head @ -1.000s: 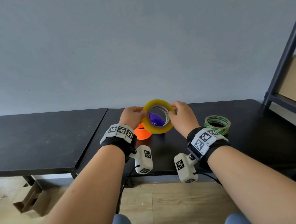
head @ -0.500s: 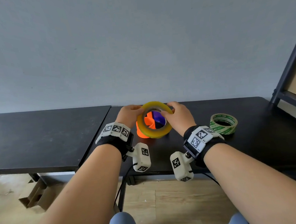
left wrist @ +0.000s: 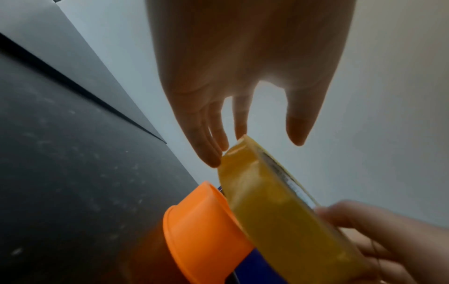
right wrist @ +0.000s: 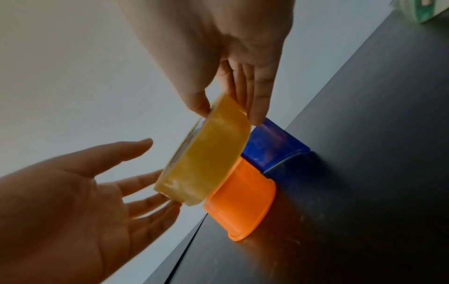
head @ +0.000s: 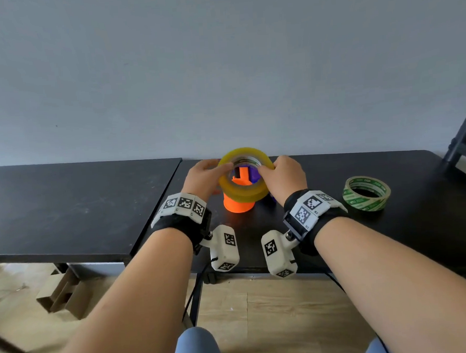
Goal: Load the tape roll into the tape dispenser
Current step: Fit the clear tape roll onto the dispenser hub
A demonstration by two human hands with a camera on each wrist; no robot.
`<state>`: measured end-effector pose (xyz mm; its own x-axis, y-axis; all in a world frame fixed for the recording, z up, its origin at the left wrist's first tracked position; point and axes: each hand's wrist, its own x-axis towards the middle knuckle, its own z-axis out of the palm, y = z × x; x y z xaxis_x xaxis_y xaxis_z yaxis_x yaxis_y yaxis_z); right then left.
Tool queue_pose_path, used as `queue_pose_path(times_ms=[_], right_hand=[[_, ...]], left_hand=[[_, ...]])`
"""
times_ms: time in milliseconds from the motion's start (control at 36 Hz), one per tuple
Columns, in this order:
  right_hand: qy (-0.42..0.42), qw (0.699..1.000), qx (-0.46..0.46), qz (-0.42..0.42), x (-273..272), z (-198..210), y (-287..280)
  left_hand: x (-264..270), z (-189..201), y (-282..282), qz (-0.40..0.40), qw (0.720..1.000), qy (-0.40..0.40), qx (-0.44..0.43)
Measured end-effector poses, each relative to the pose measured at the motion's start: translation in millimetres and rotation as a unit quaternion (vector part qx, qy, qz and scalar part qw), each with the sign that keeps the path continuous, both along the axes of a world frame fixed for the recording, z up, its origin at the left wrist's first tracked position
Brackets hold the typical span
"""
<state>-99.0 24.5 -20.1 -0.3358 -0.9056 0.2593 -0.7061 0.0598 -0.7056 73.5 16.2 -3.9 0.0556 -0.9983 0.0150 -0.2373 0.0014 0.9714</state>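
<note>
In the head view, left of centre, the left hand (head: 203,179) meets the yellow tape roll (head: 244,175) with nearly straight fingers — its fingertips (left wrist: 213,160) touch the roll's outer edge, the thumb apart, steadying more than clasping. The roll sits mid-frame, tilted, held over the orange-and-blue tape dispenser (head: 239,203), which stands on the black table (head: 421,233); the orange hub shows through the roll's hole, and the roll's lower edge lies against the orange drum. Right of centre, the right hand (head: 282,180) pinches the roll's rim between thumb and fingers. The roll probably handles as stiff, fairly light and slick on its glossy outer wrap, so the rim and cardboard core look like the safest holds. At the far right, a green-printed tape roll (head: 366,192) lies flat, well apart.
</note>
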Motion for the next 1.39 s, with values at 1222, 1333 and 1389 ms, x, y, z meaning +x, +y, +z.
queue_pose_path(times_ms=[1222,1333,1389], right_hand=[[0.16,0.987,0.019,0.005,5,-18,-3],[0.111,0.99,0.085,0.033,6,-19,-5],[0.086,0.991,0.097,0.035,7,-21,-6]], left_hand=[[6,-34,-12,-0.04,0.974,-0.212,0.07],[5,-36,-15,-0.025,0.971,-0.221,0.088],[4,-36,-16,-0.021,0.97,-0.224,0.098]])
